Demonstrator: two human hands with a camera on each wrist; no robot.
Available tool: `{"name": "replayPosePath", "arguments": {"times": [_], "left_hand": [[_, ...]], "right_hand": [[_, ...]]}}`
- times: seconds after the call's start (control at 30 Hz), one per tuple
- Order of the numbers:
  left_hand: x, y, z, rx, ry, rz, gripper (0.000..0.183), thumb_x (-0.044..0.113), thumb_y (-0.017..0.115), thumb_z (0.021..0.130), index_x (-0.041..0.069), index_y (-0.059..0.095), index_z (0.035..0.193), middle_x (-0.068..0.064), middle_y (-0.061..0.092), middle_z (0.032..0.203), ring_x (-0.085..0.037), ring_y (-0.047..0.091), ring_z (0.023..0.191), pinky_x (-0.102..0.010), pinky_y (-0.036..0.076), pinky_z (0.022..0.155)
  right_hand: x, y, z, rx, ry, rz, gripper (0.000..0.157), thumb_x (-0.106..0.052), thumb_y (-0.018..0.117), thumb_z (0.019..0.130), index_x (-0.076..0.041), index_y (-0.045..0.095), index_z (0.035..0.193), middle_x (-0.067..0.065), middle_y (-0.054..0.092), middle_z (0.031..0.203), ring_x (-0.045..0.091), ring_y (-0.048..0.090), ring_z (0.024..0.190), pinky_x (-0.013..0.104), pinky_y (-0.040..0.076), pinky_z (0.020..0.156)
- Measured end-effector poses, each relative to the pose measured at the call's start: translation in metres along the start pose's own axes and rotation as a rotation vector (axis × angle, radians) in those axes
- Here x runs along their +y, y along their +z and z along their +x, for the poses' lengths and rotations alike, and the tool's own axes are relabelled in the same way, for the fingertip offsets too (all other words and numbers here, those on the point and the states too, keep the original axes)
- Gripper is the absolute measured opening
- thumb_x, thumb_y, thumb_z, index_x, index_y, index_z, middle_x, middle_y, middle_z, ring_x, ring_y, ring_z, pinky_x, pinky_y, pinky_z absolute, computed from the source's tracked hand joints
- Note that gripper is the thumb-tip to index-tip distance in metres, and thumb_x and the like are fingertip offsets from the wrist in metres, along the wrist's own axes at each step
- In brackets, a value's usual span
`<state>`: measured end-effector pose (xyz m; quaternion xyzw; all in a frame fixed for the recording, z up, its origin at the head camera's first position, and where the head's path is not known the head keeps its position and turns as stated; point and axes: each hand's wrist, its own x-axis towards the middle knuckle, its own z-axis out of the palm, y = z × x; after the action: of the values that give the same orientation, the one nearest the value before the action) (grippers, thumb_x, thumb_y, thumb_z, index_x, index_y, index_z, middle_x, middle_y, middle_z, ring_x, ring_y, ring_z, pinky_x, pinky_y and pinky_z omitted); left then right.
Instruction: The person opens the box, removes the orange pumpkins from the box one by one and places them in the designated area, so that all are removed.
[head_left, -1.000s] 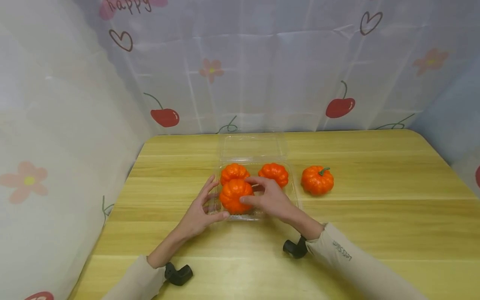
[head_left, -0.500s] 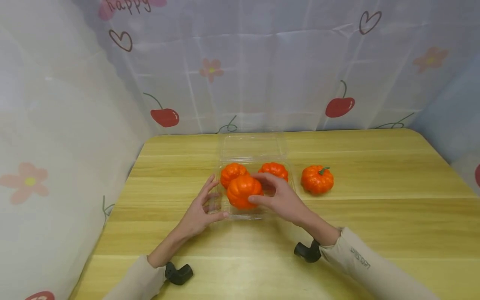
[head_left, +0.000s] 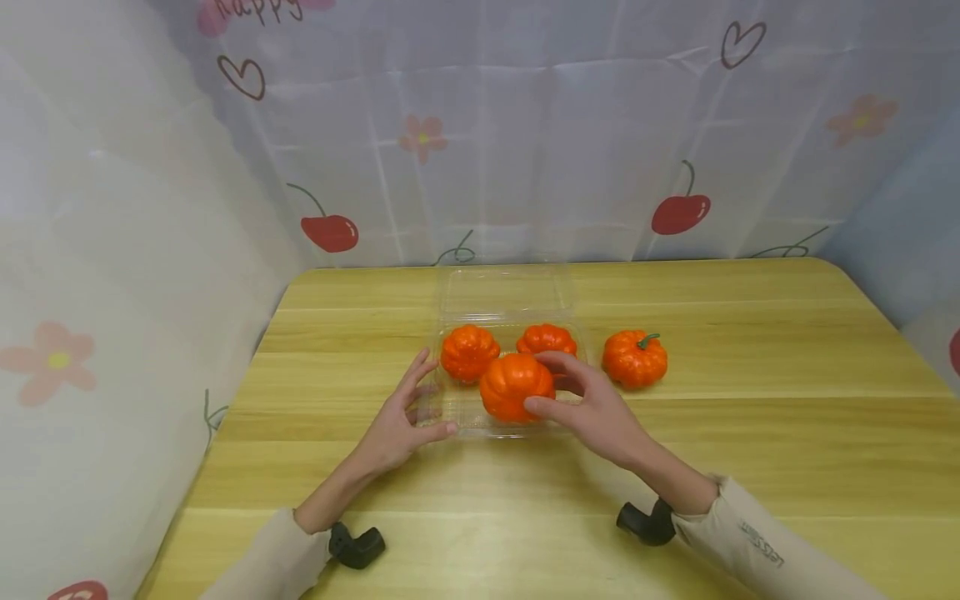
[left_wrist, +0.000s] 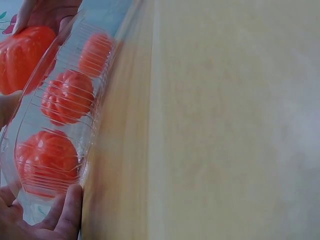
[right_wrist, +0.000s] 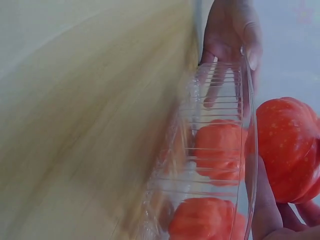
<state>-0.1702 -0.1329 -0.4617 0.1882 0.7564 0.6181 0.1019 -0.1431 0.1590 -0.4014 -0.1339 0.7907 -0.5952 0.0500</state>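
My right hand (head_left: 600,412) grips an orange toy pumpkin (head_left: 513,387) between thumb and fingers, over the front of a clear plastic clamshell container (head_left: 465,412). In the right wrist view this held pumpkin (right_wrist: 287,150) shows above the container's rim. My left hand (head_left: 393,429) holds the container's front left corner, thumb at the front edge and fingers along the left wall. Inside, one pumpkin (head_left: 470,354) sits at the back left and another (head_left: 547,337) at the back right, partly covered by the held one and my right hand.
The container's clear lid (head_left: 506,292) lies folded back toward the curtain. To the right of the container, a pumpkin with a green stem (head_left: 635,360) stands on the wooden table (head_left: 750,433). A printed curtain (head_left: 525,167) closes off the back and sides.
My right hand has moved to the right with the pumpkin, from the container's front left toward its front right, uncovering the back left pumpkin. My left hand has stayed in place.
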Motion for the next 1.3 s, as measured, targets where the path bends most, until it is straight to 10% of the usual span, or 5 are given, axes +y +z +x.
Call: {"name": "replayPosePath", "arguments": {"times": [1.3], "left_hand": [[-0.002, 0.000, 0.000, 0.001, -0.007, 0.004, 0.101, 0.013, 0.080, 0.083, 0.026, 0.015, 0.159, -0.002, 0.020, 0.161, -0.036, 0.036, 0.138, -0.051, 0.043, 0.104]], "right_hand": [[0.008, -0.061, -0.057, 0.113, -0.063, -0.034, 0.056, -0.003, 0.073, 0.089, -0.007, 0.049, 0.139, 0.011, 0.055, 0.132, 0.014, 0.058, 0.113, 0.029, 0.056, 0.084]]}}
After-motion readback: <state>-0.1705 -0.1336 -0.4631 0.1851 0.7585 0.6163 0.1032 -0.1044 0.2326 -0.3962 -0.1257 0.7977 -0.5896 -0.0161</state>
